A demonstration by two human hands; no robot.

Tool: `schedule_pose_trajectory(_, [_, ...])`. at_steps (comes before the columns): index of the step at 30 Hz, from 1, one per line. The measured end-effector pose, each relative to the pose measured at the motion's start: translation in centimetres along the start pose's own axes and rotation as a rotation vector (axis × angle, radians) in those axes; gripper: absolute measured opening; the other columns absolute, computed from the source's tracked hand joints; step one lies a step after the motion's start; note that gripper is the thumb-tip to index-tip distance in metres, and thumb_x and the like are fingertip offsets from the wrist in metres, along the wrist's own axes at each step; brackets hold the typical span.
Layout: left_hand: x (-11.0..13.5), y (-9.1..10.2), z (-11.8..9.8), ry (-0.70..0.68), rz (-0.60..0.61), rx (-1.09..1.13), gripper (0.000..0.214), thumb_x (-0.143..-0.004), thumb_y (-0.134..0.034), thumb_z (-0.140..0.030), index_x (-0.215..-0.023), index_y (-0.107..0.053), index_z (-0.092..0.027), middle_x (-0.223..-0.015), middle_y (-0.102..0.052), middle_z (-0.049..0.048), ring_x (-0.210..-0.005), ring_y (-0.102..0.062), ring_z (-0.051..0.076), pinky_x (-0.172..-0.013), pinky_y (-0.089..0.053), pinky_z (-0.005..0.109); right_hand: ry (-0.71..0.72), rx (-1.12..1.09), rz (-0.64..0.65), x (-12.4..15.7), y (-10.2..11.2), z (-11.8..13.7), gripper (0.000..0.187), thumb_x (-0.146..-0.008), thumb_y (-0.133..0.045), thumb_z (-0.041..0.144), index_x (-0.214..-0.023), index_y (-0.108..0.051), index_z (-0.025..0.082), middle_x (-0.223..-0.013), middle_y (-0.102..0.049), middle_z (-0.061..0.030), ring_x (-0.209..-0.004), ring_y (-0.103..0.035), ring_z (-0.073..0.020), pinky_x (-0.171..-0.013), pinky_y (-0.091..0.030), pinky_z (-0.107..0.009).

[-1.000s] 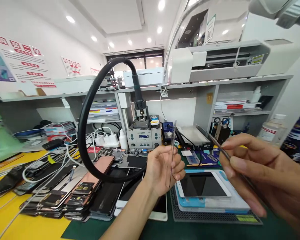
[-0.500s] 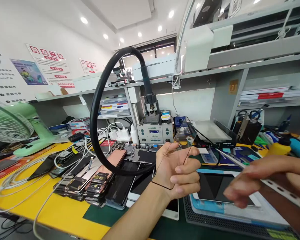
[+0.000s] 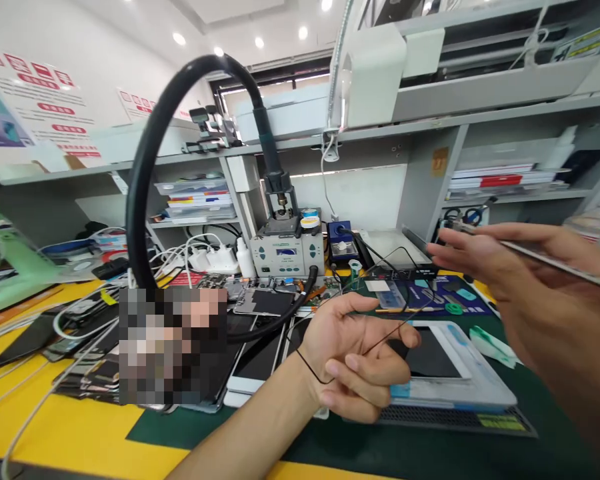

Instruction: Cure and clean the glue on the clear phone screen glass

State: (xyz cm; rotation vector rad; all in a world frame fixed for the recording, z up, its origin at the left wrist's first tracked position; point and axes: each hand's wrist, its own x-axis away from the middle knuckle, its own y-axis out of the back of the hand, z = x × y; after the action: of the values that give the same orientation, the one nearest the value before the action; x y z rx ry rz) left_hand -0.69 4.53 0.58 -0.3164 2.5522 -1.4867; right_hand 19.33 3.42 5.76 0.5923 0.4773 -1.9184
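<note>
My left hand (image 3: 347, 347) is palm up above the bench, its fingers curled around a clear glass panel (image 3: 311, 368) with a thin black rim. The see-through panel lies across the palm and its lower corner crosses my wrist. To the right, my right hand (image 3: 525, 287) is raised and closed on a slim metal tool (image 3: 555, 257), which runs back past the frame's right edge. Behind my left hand, a white-framed tablet (image 3: 437, 357) rests on a light blue and white stack, partly covered by my fingers.
A hot-air station (image 3: 287, 257) with a thick black hose (image 3: 143, 173) arches over the left side. Piled phone parts, partly pixelated, lie beneath it. White cables (image 3: 15, 440) cross the yellow tabletop. A green mat (image 3: 170, 430) bears a white phone (image 3: 255, 363). Shelves (image 3: 300, 157) line the back.
The view has turned to the right. My right hand has risen with the metal tool, off the tablet. My left hand still holds the glass panel, which now shows at a flatter angle.
</note>
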Motion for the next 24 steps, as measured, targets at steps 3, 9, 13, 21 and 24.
schedule_pose_trajectory(3, [-0.3, 0.0, 0.1, 0.095, -0.004, 0.001, 0.047, -0.095, -0.034, -0.054, -0.098, -0.064, -0.017, -0.048, -0.037, -0.0065, -0.022, -0.007, 0.006, -0.015, -0.021, 0.019, -0.148, -0.124, 0.207, -0.3, -0.2, -0.3, 0.032, -0.072, -0.09, 0.038, -0.093, -0.072, 0.023, -0.097, -0.082, -0.0069, -0.098, -0.078, -0.0259, -0.087, -0.063, -0.027])
schedule_pose_trajectory(9, [-0.7, -0.7, -0.7, 0.177, -0.074, 0.006, 0.054, -0.097, -0.03, -0.052, -0.103, -0.067, -0.013, -0.059, -0.057, 0.0036, -0.022, -0.02, 0.006, -0.016, -0.027, 0.021, -0.361, -0.255, 0.347, -0.1, -0.3, -0.7, 0.034, -0.066, -0.094, 0.035, -0.087, -0.071, 0.021, -0.087, -0.081, -0.0067, -0.081, -0.08, -0.0269, -0.072, -0.066, -0.027])
schedule_pose_trajectory(13, [0.1, -2.4, -1.5, -0.09, -0.252, -0.138, 0.073, -0.091, -0.035, -0.07, -0.118, -0.067, -0.01, -0.122, -0.068, 0.0246, -0.06, -0.072, 0.028, -0.029, -0.051, 0.033, -0.349, -0.34, 0.157, -0.4, -0.1, -0.4, 0.032, -0.062, -0.095, 0.026, -0.084, -0.073, 0.02, -0.082, -0.081, -0.0048, -0.071, -0.08, -0.0241, -0.068, -0.068, -0.026])
schedule_pose_trajectory(21, [1.1, -4.7, -1.1, -0.757, -0.676, -0.763, 0.034, -0.09, -0.067, -0.044, -0.108, -0.07, -0.015, -0.104, -0.078, 0.0127, -0.045, -0.069, 0.018, -0.038, -0.052, 0.024, -0.236, -0.361, -0.002, -0.3, 0.6, 0.4, 0.03, -0.066, -0.094, 0.024, -0.085, -0.071, 0.02, -0.083, -0.081, -0.0032, -0.074, -0.08, -0.0242, -0.074, -0.069, -0.031])
schedule_pose_trajectory(24, [0.7, -4.6, -0.7, -0.789, -0.78, -0.847, 0.022, -0.09, -0.071, -0.033, -0.105, -0.069, -0.017, -0.09, -0.08, 0.0076, -0.035, -0.061, 0.011, -0.035, -0.044, 0.018, -0.266, -0.343, 0.001, 0.0, 0.7, 0.5, 0.03, -0.066, -0.093, 0.025, -0.087, -0.072, 0.02, -0.085, -0.082, -0.0039, -0.074, -0.08, -0.0239, -0.073, -0.069, -0.029])
